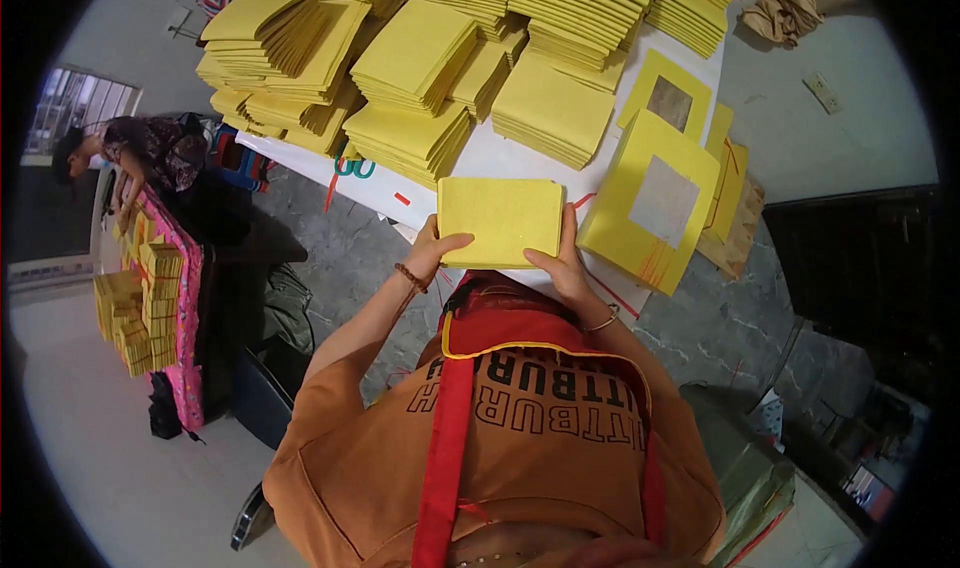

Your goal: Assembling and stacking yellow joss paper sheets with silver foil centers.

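A neat stack of yellow paper (pixel 499 222) is held level between my two hands at the table's near edge. My left hand (pixel 432 250) grips its left end, thumb lying on top. My right hand (pixel 563 260) closes round the lower right corner, with the thumb on the near edge. The fingers underneath are hidden. To the right of my right hand stands a thick yellow paper block (pixel 612 190) with a grey-white square on its front. Just beyond my hands, folded yellow paper piles (pixel 553 109) cover the white table (pixel 395 180).
Teal-handled scissors (pixel 355 168) lie by the table's left edge, with a small red strip (pixel 402 199) nearby. At far left, a co-worker (pixel 150 156) bends over a pink-covered table (pixel 188 318) holding yellow bundles (pixel 140 308). A dark chair (pixel 262 393) stands behind my left arm.
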### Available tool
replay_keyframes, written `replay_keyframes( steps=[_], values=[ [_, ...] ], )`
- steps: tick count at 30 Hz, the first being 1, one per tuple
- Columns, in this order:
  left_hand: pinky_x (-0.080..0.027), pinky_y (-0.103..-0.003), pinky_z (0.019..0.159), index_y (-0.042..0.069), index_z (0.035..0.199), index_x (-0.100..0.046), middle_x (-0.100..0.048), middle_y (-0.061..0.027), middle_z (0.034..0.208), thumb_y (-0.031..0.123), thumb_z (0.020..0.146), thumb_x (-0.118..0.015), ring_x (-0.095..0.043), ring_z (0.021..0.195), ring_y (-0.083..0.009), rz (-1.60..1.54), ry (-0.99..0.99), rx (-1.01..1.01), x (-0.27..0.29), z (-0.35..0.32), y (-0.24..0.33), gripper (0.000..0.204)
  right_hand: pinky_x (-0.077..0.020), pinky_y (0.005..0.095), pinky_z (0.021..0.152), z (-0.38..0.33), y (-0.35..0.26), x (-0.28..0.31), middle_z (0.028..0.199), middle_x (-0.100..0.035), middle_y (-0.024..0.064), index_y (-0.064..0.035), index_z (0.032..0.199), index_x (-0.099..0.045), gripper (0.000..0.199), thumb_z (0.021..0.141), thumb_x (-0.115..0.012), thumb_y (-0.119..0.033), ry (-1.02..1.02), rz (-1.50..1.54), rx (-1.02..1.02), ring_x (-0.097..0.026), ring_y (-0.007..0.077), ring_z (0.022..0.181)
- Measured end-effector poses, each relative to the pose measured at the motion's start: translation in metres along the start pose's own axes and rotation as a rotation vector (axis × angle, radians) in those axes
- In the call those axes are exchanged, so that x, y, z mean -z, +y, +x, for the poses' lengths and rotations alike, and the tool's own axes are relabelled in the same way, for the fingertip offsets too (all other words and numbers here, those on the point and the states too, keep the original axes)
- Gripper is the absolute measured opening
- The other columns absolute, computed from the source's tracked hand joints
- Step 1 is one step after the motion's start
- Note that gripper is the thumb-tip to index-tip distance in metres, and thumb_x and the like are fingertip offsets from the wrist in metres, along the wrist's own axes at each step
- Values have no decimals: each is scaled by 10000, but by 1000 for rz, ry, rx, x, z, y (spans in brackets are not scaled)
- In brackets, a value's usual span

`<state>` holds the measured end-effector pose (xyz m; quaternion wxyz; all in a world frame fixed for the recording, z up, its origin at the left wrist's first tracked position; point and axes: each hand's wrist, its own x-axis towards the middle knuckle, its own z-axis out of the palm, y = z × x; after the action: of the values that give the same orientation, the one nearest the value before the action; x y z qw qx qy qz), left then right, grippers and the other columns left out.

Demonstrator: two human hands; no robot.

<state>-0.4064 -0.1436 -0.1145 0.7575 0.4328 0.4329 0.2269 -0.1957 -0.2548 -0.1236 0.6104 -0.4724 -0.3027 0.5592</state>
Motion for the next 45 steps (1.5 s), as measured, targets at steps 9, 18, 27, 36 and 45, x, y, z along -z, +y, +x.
replay_keyframes(
  steps=[9, 18, 27, 36, 45],
  values=[
    [-360, -329, 1005, 21, 1301, -294, -465, -98, 1240, 79, 666, -797, -443, 1175, -197, 203, -276, -235, 16, 3, 47, 811, -314, 315, 1023, -24, -21, -17, 1294, -440, 96, -6, 1357, -319, 782, 699, -719, -144, -5, 195, -98, -396, 197, 1216],
    [-172, -416, 1123, 37, 1453, -2, -210, -209, 1469, 313, 529, -877, -228, 1352, -329, 833, -691, -522, 34, 75, 15, 1302, -302, 339, 1061, -46, 29, -4, 1415, -288, 135, -26, 1453, -49, 1199, 592, -865, -199, 161, -531, 126, -333, 241, 1280],
    [-258, -431, 1059, 22, 1346, -280, -416, -181, 1280, 357, 577, -844, -359, 1246, -332, 1155, -582, -841, 38, 87, -6, 1011, -346, 340, 1026, -45, 29, -19, 1352, -342, 126, -29, 1371, -260, 994, 589, -864, -136, 325, -412, 92, -371, 214, 1246],
    [-337, -382, 1009, -14, 1316, -291, -451, -211, 1253, 280, 637, -828, -425, 1197, -298, 837, -591, -516, 15, 27, 89, 914, -487, 300, 849, -43, -35, -54, 1091, -591, 82, -9, 1217, -450, 647, 665, -787, -17, 347, -329, 73, -582, 174, 984],
    [-379, -352, 973, -2, 1299, -335, -508, -159, 1197, 238, 635, -828, -484, 1140, -256, 599, -389, -501, 19, 9, 86, 861, -372, 349, 1005, -27, -35, -44, 1396, -372, 133, -33, 1424, -226, 1015, 621, -829, -175, 135, -240, 286, -418, 230, 1237]
  ],
)
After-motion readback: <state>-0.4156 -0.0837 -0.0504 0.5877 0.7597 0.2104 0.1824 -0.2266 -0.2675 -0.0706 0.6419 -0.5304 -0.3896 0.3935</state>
